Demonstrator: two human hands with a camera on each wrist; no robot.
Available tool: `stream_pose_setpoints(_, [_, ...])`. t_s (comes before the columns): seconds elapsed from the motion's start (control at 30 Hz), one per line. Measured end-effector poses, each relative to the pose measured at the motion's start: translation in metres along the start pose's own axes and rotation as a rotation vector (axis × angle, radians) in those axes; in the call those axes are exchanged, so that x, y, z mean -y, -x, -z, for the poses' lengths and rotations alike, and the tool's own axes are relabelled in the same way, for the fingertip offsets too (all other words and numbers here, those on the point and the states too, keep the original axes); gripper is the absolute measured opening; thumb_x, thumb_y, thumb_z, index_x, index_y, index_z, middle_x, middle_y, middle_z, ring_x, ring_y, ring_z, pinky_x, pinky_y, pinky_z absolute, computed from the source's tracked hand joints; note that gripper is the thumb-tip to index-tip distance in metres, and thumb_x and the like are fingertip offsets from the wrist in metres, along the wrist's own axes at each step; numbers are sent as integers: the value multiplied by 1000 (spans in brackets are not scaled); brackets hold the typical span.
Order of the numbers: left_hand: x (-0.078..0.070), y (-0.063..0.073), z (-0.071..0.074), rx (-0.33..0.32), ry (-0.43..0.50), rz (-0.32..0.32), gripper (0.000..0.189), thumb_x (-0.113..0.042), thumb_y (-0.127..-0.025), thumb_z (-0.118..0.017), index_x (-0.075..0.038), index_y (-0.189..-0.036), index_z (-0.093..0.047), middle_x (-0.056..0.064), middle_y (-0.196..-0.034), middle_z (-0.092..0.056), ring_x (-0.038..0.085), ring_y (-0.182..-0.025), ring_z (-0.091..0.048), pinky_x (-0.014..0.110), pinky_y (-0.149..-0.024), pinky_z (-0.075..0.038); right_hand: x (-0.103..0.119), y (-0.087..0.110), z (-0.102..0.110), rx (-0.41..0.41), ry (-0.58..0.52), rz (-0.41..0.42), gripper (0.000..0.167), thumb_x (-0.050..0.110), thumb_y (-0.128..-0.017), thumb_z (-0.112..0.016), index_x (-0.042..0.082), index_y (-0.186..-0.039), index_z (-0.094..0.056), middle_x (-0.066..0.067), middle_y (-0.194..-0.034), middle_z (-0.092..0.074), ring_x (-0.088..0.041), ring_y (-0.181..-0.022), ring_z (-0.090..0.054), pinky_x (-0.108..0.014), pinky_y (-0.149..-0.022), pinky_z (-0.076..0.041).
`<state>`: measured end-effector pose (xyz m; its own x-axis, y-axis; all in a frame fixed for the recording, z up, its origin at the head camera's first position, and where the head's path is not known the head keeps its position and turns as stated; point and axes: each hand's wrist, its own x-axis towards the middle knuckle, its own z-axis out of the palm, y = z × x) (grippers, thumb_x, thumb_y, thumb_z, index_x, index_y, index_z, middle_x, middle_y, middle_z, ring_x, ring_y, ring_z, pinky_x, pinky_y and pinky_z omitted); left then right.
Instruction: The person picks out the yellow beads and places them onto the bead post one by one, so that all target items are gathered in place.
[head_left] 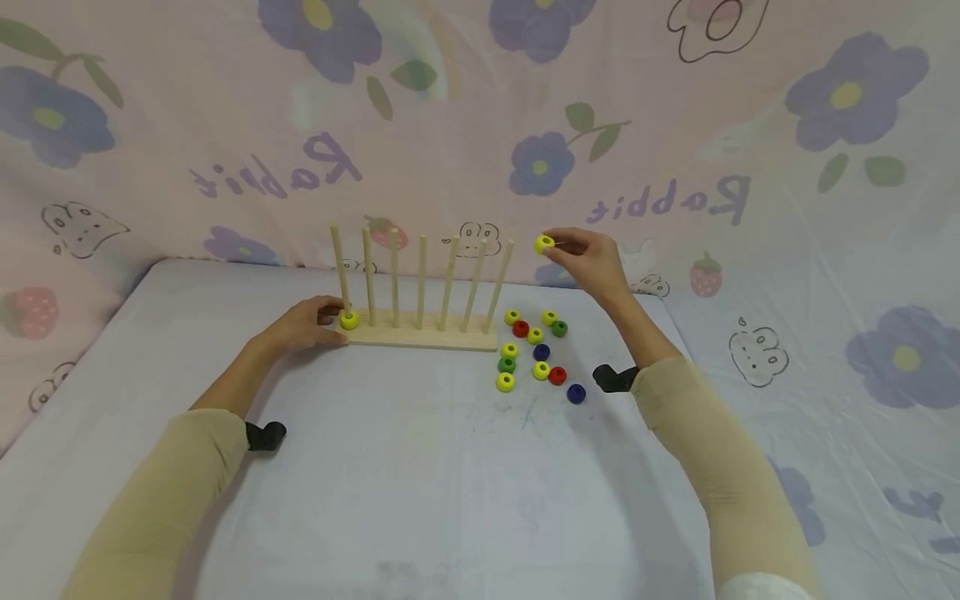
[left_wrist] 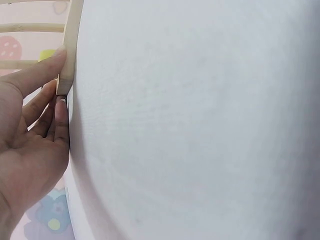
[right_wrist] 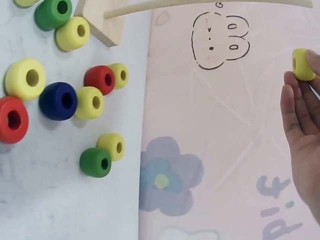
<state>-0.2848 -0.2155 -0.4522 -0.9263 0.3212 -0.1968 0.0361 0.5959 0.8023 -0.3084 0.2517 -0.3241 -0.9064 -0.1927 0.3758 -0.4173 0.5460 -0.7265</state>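
In the head view a wooden rack (head_left: pixel 420 339) has several upright pegs along its base. My left hand (head_left: pixel 306 323) grips its left end, the thumb (left_wrist: pixel 42 70) along one side of the base and the fingers at the end. One yellow bead (head_left: pixel 349 320) sits at the bottom of the leftmost peg. Raised to the right of the pegs, my right hand (head_left: pixel 591 260) pinches another yellow bead (head_left: pixel 544 244) between thumb and fingertips. This bead (right_wrist: pixel 301 65) shows at the right edge of the right wrist view, off any peg.
Right of the rack, loose beads lie scattered on the white cloth: several yellow ones (head_left: pixel 506 382), two red (head_left: pixel 557 376), two green (head_left: pixel 507 365) and two dark blue (head_left: pixel 576 393). A patterned cloth backdrop (head_left: pixel 450 125) rises behind the table.
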Motion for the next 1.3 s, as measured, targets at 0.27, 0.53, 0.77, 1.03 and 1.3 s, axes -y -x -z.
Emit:
stream_pose_setpoints(0.27, [-3, 2, 2, 2, -13, -16, 76, -10, -88, -75, 8, -148, -32, 30, -151, -35, 45, -137, -37, 53, -117, -30, 17, -15, -6, -2, -36, 39, 31, 21, -90, -75, 9, -119, -73, -10, -112, -73, -14, -94, -71, -20, -82, -57])
stream_pose_setpoints(0.53, [-4, -1, 2, 3, -2, -24, 75, -10, -88, -75, 7, -148, -33, 28, -151, -36, 44, -138, -37, 53, -117, -29, 39, -26, -13, 11, -33, 80, 31, 20, -90, -75, 9, -119, -73, -8, -111, -73, -16, -95, -71, -24, -84, -58])
stream_pose_setpoints(0.77, [0, -2, 1, -4, -4, -6, 76, -10, -88, -75, 6, -149, -32, 28, -151, -36, 44, -138, -36, 53, -118, -28, 59, -37, -26, 49, -97, 65, 33, 21, -89, -77, 8, -120, -72, -9, -112, -73, -17, -97, -71, -28, -89, -57])
stream_pose_setpoints(1.03, [2, -1, 0, -9, -15, -12, 76, -10, -88, -75, 7, -149, -32, 28, -151, -36, 44, -138, -37, 53, -117, -29, 83, -47, -43, 100, -105, 112, 31, 19, -89, -76, 9, -119, -73, -6, -109, -73, -16, -94, -71, -27, -86, -57])
stream_pose_setpoints(1.3, [3, 0, 0, -3, 1, -11, 79, -11, -88, -76, 6, -150, -31, 29, -152, -34, 44, -138, -36, 53, -117, -29, 102, -56, -63, 168, -152, 129, 31, 18, -89, -77, 7, -117, -73, -7, -106, -74, -23, -94, -71, -27, -79, -58])
